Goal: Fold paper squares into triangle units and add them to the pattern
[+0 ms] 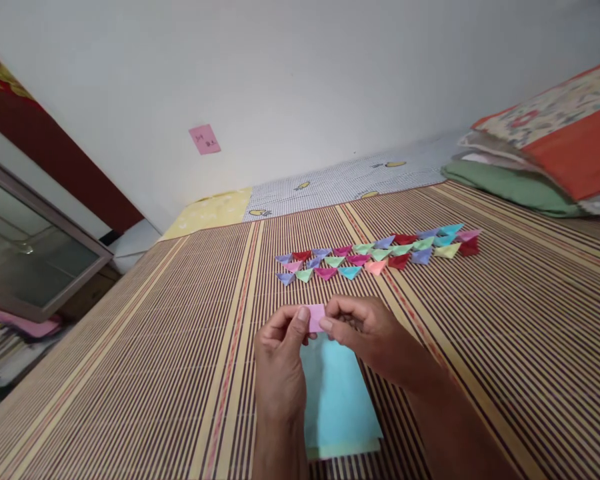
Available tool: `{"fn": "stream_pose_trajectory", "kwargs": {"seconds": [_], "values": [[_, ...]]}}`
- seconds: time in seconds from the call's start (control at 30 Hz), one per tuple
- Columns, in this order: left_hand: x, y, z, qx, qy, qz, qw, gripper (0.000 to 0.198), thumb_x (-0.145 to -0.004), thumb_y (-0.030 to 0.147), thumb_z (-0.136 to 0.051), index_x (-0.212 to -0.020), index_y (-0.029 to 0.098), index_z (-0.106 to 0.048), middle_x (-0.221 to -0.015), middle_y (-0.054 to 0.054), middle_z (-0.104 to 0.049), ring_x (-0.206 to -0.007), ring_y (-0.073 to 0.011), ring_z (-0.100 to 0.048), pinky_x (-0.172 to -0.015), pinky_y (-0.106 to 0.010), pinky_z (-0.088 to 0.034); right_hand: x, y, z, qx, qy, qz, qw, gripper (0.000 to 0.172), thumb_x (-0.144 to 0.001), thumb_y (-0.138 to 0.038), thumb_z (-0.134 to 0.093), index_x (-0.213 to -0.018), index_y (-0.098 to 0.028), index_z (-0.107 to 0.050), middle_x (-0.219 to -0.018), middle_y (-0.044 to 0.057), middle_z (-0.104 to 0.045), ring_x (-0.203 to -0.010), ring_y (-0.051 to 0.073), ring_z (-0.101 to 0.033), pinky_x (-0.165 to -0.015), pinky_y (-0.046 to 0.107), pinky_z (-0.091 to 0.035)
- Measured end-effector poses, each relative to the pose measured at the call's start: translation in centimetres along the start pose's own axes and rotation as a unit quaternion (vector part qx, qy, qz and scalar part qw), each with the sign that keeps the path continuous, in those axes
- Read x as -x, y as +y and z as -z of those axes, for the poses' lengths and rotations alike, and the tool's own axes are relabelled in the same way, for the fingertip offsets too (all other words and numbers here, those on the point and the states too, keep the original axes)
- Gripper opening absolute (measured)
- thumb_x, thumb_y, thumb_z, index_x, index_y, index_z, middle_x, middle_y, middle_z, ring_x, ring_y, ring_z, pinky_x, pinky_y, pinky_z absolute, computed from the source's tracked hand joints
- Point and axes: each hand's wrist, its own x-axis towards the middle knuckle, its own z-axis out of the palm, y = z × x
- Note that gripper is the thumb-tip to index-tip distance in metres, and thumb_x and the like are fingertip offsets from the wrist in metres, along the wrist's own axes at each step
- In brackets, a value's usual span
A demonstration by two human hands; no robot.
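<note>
Two bare hands grip one small pink paper (316,319), which sits between the opposed fingertips, seen at the far end of the blue sheet (339,400). Left hand (280,353): thumb pressed on the near face at the paper's left edge, with the forefinger curled behind it. Right hand (375,333): thumb and forefinger pinched at the right edge; the remaining fingers are curled in, and whether they bear on the paper cannot be told. Step in hand, as judged from this grip: folding or creasing the pink paper. Any fold line is too small to verify. The next move appears to call for a steady left pinch, aligned edges and firm pressure from the right thumb along the crease; uneven pressure could skew the fold. Beyond the fingertips, rows of folded paper pieces (325,273) lie on the striped mat (170,360), apart from both hands and reaching farther to the right of the fingers than to the left. Nearer than the fingertips, between the forearms, the blue sheet lies flat, with a pale green edge (345,452) showing beneath its near end.
</note>
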Motion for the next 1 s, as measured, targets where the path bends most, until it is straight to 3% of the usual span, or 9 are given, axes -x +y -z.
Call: {"fn": "stream_pose_trajectory", "kwargs": {"seconds": [0.2, 0.3, 0.4, 0.53, 0.73, 0.9, 1.0], "values": [[-0.2, 0.1, -0.2, 0.055, 0.015, -0.005, 0.998, 0.026, -0.08, 0.039, -0.08, -0.074, 0.017, -0.07, -0.064, 0.002, -0.057, -0.063, -0.0111, -0.049, -0.062, -0.022, -0.042, 0.1, -0.3, -0.2, 0.022, -0.027, 0.017, 0.999, 0.024, -0.092, -0.026, -0.059, -0.069, -0.019, -0.059, -0.062, -0.004, -0.053, -0.06, 0.012, -0.047, -0.057, 0.026, -0.034], [-0.1, 0.4, -0.1, 0.031, 0.024, -0.019, 0.999, 0.022, -0.079, 0.036, -0.082, -0.074, 0.017, -0.071, -0.065, 0.002, -0.059, -0.063, -0.0112, -0.051, -0.062, -0.022, -0.044, 0.1, -0.1, -0.2, 0.021, -0.037, 0.017, 0.999, 0.024, -0.093, -0.027, -0.058, -0.07, -0.019, -0.059, -0.064, -0.004, -0.054, -0.061, 0.013, -0.048, -0.058, 0.027, -0.035], [0.4, 0.7, -0.2, -0.052, 0.064, -0.089, 0.993, 0.016, -0.084, 0.032, -0.078, -0.078, 0.019, -0.073, -0.071, 0.001, -0.063, -0.068, -0.0137, -0.058, -0.067, -0.025, -0.049, -0.1, 0.1, -0.6, 0.009, -0.04, -0.003, 0.999, 0.024, -0.095, -0.029, -0.057, -0.073, -0.019, -0.059, -0.067, -0.003, -0.055, -0.063, 0.013, -0.049, -0.06, 0.027, -0.037], [0.8, 0.9, -0.7, -0.13, 0.122, -0.174, 0.969, 0.011, -0.086, 0.03, -0.076, -0.079, 0.022, -0.073, -0.078, 0.0, -0.067, -0.075, -0.016, -0.062, -0.073, -0.027, -0.051, -0.1, -0.3, -1.3, 0.038, 0.009, 0.005, 0.999, 0.026, -0.096, -0.028, -0.056, -0.071, -0.019, -0.057, -0.065, -0.004, -0.05, -0.062, 0.013, -0.046, -0.058, 0.028, -0.034], [0.5, 1.0, -0.2, -0.071, 0.097, -0.116, 0.986, 0.015, -0.086, 0.032, -0.077, -0.079, 0.02, -0.072, -0.072, 0.001, -0.068, -0.069, -0.0134, -0.063, -0.067, -0.024, -0.051, 0.0, -0.8, -1.6, 0.052, 0.017, 0.042, 0.998, 0.023, -0.095, -0.024, -0.057, -0.072, -0.019, -0.056, -0.066, -0.005, -0.049, -0.062, 0.012, -0.045, -0.057, 0.027, -0.033], [0.5, 0.9, 0.1, -0.112, 0.08, -0.145, 0.98, 0.015, -0.085, 0.033, -0.078, -0.081, 0.019, -0.075, -0.077, 0.0, -0.07, -0.072, -0.0146, -0.064, -0.07, -0.025, -0.052, -0.3, 0.1, -1.8, 0.023, 0.04, 0.023, 0.999, 0.031, -0.097, -0.031, -0.057, -0.069, -0.02, -0.053, -0.062, -0.005, -0.045, -0.06, 0.012, -0.042, -0.055, 0.027, -0.032], [0.2, 1.0, 0.3, -0.031, 0.051, -0.088, 0.994, 0.017, -0.082, 0.033, -0.081, -0.077, 0.018, -0.073, -0.071, 0.001, -0.066, -0.068, -0.0122, -0.061, -0.067, -0.022, -0.049, -0.3, 0.1, -1.9, 0.029, 0.043, 0.047, 0.998, 0.028, -0.097, -0.027, -0.056, -0.07, -0.02, -0.054, -0.064, -0.005, -0.047, -0.061, 0.012, -0.043, -0.056, 0.027, -0.032]]}}
